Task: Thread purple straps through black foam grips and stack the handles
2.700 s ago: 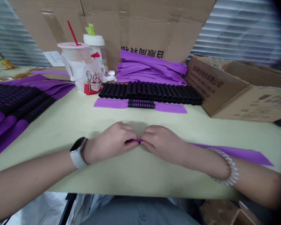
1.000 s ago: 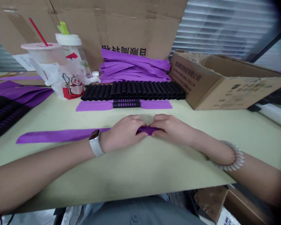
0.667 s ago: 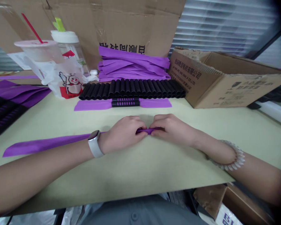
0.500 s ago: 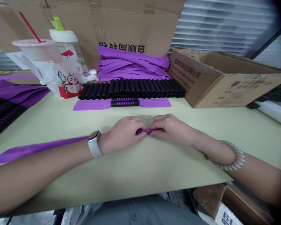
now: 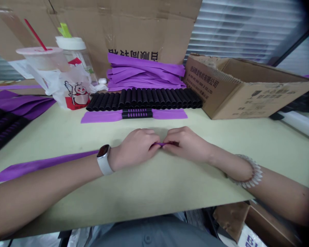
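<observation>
Both hands meet over the middle of the table, pinching a purple strip between their fingertips. My left hand, with a watch on its wrist, is closed on the strip's left side; a long flat tail of purple fabric runs out to the left behind that forearm. My right hand grips the strip close by, its fingers curled. Only a short, narrow bit of purple shows between the two hands; the rest there is hidden. Just beyond lies a purple strip with black slotted tubes around its middle.
Behind stand a row of black tubes and a pile of purple strips. An open cardboard box is at the right. A bagged drink cup and a clear bottle are at back left, near finished-looking purple-and-black pieces.
The hands stay nearly in place, still pinching the purple strip. The bit of strip showing between them looks slightly thinner, and the right forearm has shifted a little left.
</observation>
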The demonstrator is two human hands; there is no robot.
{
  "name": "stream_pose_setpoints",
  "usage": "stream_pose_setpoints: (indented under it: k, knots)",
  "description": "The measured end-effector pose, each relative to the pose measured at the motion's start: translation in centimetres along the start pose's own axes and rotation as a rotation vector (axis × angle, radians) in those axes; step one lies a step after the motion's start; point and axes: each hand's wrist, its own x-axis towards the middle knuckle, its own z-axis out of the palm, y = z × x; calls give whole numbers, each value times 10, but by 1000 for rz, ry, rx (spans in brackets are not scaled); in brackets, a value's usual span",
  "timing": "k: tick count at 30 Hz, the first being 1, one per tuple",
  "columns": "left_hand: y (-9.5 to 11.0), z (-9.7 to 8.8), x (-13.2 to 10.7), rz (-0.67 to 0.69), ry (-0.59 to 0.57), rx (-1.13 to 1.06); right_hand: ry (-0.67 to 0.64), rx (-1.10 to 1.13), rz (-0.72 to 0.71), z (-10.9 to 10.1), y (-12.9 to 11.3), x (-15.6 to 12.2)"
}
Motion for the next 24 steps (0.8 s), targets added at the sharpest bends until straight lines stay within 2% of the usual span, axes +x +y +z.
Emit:
stream_pose_setpoints:
  k: [4,6,9,11,14,18,24]
  knots:
    - [7,-10,-1,-5,0,125,-3,145,112,-4,-1,1]
    - [10,-16,-3,13,50,211,58,170,123,-4,0,1]
    - [14,-24,-6,47,97,350,217,126,33,-2,2,0]
    - [16,-26,-8,64,49,393,254,14,-78,-2,4,-1]
    - [18,-26,-10,57,-67,359,134,-151,-186,-3,5,-3]
    - [17,-21,-8,-39,-142,232,-35,-101,-118,-8,0,-4]
    - [5,-16,-3,-90,-88,107,-15,-82,6,-8,0,-3]
